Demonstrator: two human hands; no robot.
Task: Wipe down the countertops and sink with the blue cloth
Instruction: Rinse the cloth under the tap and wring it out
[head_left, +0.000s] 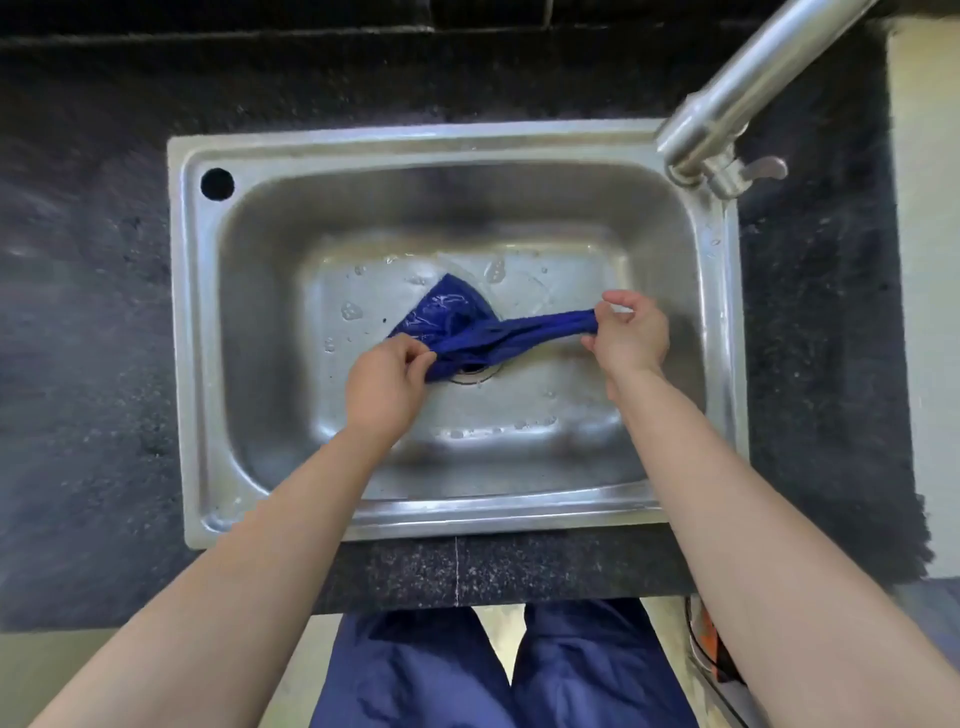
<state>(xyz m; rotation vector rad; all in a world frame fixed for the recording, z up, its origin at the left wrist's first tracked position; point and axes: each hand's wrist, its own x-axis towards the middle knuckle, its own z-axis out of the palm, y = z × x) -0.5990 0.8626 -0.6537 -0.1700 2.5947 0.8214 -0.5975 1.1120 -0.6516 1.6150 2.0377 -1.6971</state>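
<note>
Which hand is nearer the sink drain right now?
Left. The left hand sits just left of the drain; the right hand is farther off to its right.

steel sink (447, 139) in dark countertop (88, 374)

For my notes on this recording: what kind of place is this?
Probably a kitchen: a steel sink set into a dark speckled countertop, with a metal tap at its corner.

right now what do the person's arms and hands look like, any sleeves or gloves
Both arms are bare as far up as the frame shows: no sleeves. The left hand and right hand wear no gloves, and no rings, watch or bands show. Dark blue trousers show below.
</note>
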